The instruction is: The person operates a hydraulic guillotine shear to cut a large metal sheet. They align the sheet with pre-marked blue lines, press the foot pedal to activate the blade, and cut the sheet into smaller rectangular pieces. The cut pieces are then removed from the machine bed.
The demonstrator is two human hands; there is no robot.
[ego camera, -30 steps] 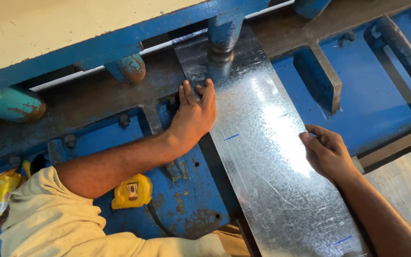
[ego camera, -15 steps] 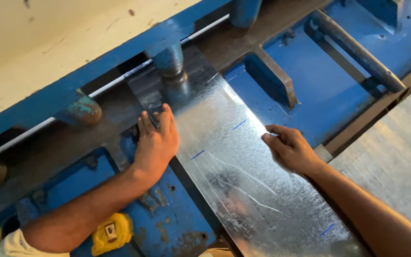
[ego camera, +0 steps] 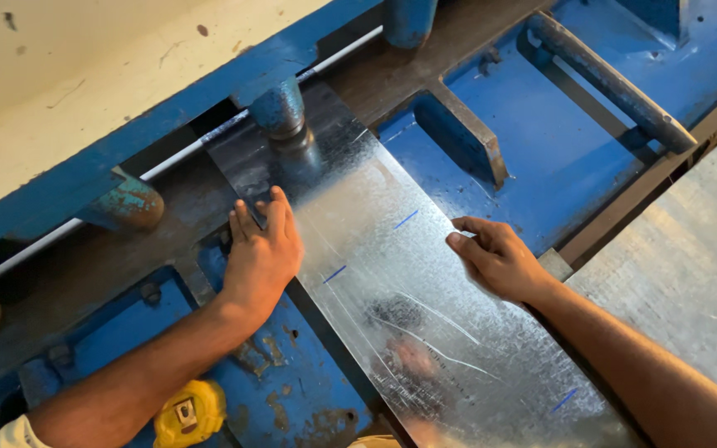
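Note:
A long strip of shiny galvanised sheet metal [ego camera: 392, 282] with short blue pen marks lies on the blue bed of a shearing machine [ego camera: 541, 158], its far end under a blue round hold-down foot [ego camera: 280, 112]. My left hand [ego camera: 260, 257] presses flat on the strip's left edge, fingers pointing toward the foot. My right hand [ego camera: 498, 257] rests on the strip's right edge, fingers curled against it. Neither hand lifts the sheet.
A yellow tape measure [ego camera: 188, 412] lies on the blue bed by my left forearm. More hold-down feet [ego camera: 126, 206] line the blue beam. Another grey sheet [ego camera: 690, 274] lies at the right. A dark round bar [ego camera: 612, 79] crosses the upper right.
The view has shifted so that the machine and sheet sit further left and lower. Both hands stay on the sheet's edges; the right hand looks nearer the blade end than before.

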